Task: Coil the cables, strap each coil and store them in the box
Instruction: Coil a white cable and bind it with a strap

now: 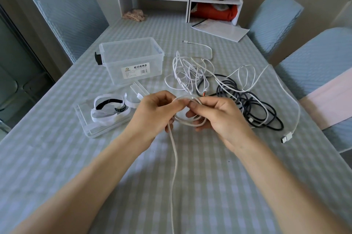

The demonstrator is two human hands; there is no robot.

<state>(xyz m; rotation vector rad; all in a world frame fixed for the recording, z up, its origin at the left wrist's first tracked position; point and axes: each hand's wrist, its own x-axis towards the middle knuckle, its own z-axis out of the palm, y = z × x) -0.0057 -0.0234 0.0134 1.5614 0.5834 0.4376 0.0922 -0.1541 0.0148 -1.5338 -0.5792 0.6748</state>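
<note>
Counter with checked cloth carries everything; clear box open, far left; lid in front of it holds white and black straps; loose white cables and black cable tangled far right; left hand and right hand both pinch small coil of white cable above counter centre, tail hanging toward viewer
</note>
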